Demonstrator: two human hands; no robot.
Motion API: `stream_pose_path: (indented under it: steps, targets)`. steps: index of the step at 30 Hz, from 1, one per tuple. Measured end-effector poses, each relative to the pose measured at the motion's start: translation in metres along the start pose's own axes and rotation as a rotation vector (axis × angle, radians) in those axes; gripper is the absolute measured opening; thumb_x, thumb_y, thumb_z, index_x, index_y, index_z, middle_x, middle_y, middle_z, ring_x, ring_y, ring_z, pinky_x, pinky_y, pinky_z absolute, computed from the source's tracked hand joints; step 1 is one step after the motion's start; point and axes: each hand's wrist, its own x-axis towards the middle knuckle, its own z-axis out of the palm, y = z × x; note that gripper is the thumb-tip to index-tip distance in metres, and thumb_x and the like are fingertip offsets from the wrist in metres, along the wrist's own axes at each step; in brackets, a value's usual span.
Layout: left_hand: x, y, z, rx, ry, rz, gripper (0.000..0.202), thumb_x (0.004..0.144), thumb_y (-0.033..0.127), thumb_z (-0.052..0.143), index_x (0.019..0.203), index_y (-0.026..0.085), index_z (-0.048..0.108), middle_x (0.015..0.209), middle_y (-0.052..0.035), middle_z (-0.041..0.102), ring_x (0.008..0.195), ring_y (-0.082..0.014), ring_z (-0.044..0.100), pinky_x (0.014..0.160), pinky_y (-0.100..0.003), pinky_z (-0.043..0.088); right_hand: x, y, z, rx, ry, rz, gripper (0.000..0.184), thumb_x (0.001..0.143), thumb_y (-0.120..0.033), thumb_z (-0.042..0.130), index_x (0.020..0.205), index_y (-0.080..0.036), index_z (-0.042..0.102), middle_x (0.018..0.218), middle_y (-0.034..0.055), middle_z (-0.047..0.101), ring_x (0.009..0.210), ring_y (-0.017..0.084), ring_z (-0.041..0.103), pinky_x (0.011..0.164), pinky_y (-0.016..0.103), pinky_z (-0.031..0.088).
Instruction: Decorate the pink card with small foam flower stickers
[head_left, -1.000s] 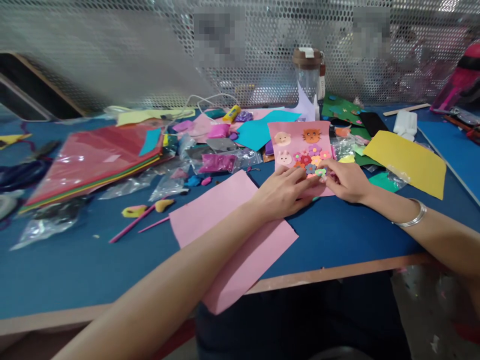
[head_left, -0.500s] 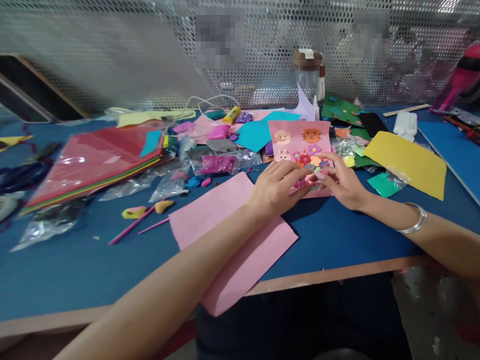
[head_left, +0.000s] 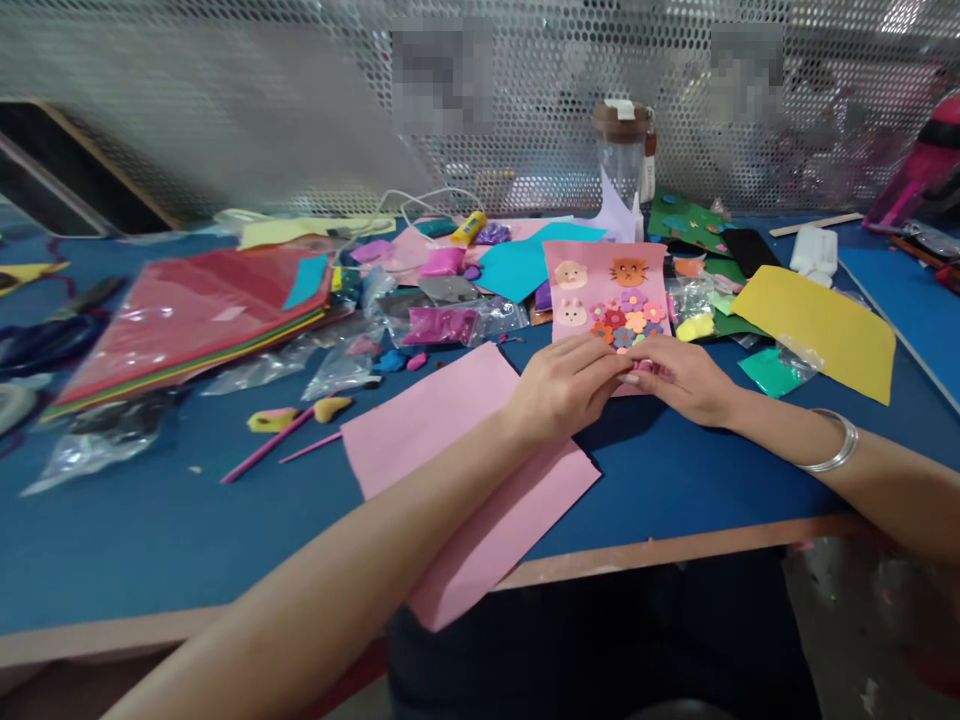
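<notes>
A pink card [head_left: 600, 256] lies ahead of me, bearing an orange cat face [head_left: 628, 271], a cream animal face [head_left: 571, 275], a white rabbit face [head_left: 572, 313] and a cluster of colourful flowers [head_left: 634, 318]. Over the card's lower edge, my left hand [head_left: 564, 388] and my right hand [head_left: 688, 380] meet at the fingertips, both closed. Whatever is between their fingers is hidden. Beneath my left wrist and forearm is a plain pink sheet [head_left: 450, 410], which hangs over the table's front edge.
Left lie a stack of coloured sheets in clear plastic [head_left: 202, 310], pink sticks [head_left: 270, 447] and yellow clay pieces [head_left: 272, 420]. Bagged magenta clay [head_left: 442, 326] and blue paper [head_left: 517, 265] are behind. A lidded bottle [head_left: 621, 150] stands at the back; yellow paper [head_left: 817, 330] lies right.
My right fingers have lowered and drawn in against my left hand, uncovering more of the flowers and the rabbit face. Both hands have moved slightly down the card.
</notes>
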Motion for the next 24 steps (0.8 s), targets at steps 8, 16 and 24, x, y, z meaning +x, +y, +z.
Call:
stream_pose_path:
  steps: [8, 16, 24]
  targets:
    - [0.004, 0.002, -0.002, -0.008, -0.017, -0.012, 0.016, 0.083, 0.018, 0.041, 0.079, 0.013, 0.055, 0.068, -0.0051, 0.058, 0.061, -0.013, 0.052, 0.054, -0.023, 0.042, 0.001, -0.002, 0.002, -0.034, 0.182, -0.066, 0.025, 0.087, -0.027, 0.039, 0.079, -0.013, 0.058, 0.068, 0.0048, 0.062, 0.064, 0.012, 0.056, 0.06, 0.022, 0.042]
    - [0.002, -0.004, -0.005, -0.067, -0.067, -0.066, 0.016, 0.084, 0.015, 0.037, 0.08, 0.014, 0.052, 0.071, -0.0054, 0.055, 0.065, -0.0129, 0.052, 0.057, -0.022, 0.042, 0.004, 0.013, -0.004, -0.075, 0.395, 0.082, 0.021, 0.084, -0.028, 0.043, 0.074, -0.015, 0.056, 0.063, 0.0016, 0.057, 0.056, 0.01, 0.05, 0.055, 0.022, 0.039]
    - [0.001, -0.017, -0.006, -0.013, -0.125, -0.153, 0.027, 0.088, 0.023, 0.031, 0.067, 0.014, 0.046, 0.06, -0.0031, 0.05, 0.053, -0.0108, 0.044, 0.049, -0.02, 0.035, 0.0, 0.019, -0.008, -0.199, 0.245, -0.04, 0.018, 0.082, -0.022, 0.043, 0.073, -0.014, 0.056, 0.063, 0.0024, 0.055, 0.057, 0.01, 0.048, 0.055, 0.022, 0.038]
